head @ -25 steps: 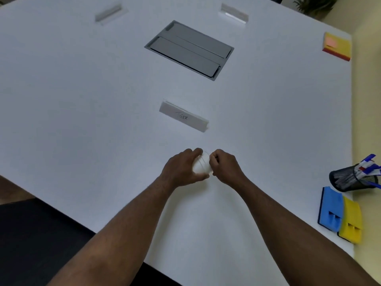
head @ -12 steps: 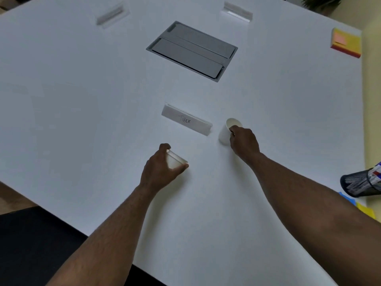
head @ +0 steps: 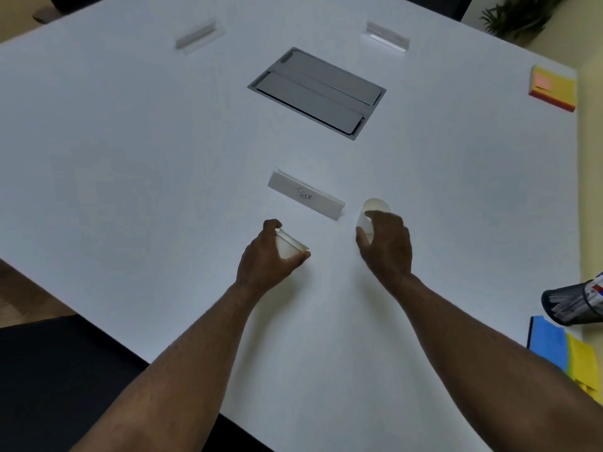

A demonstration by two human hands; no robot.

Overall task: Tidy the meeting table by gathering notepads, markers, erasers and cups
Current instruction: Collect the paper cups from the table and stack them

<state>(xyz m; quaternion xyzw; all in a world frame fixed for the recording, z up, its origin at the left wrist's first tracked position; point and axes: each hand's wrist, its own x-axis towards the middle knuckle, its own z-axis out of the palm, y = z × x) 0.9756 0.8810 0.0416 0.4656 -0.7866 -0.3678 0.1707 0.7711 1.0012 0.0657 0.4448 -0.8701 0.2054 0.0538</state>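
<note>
My left hand (head: 267,259) grips a white paper cup (head: 288,247), tilted with its mouth to the upper right, just above the white table (head: 130,158). My right hand (head: 386,246) is wrapped around a second white cup (head: 375,208) that stands upright to the right of a name card. At the right edge are a black mesh holder (head: 569,305) with markers, and a blue eraser (head: 548,342) next to a yellow eraser (head: 585,363). A yellow and pink notepad stack (head: 553,88) lies at the far right corner.
A white name card reading "TIGER" (head: 305,197) stands just beyond my hands. A grey cable hatch (head: 318,91) is set into the table's middle. Two more card holders (head: 197,35) (head: 386,35) stand at the far side. A plant (head: 518,14) is beyond the corner.
One second ago both hands met on nested cups. They have pulled apart, the right carrying one cup up and to the right beside the name card, the left keeping the other.
</note>
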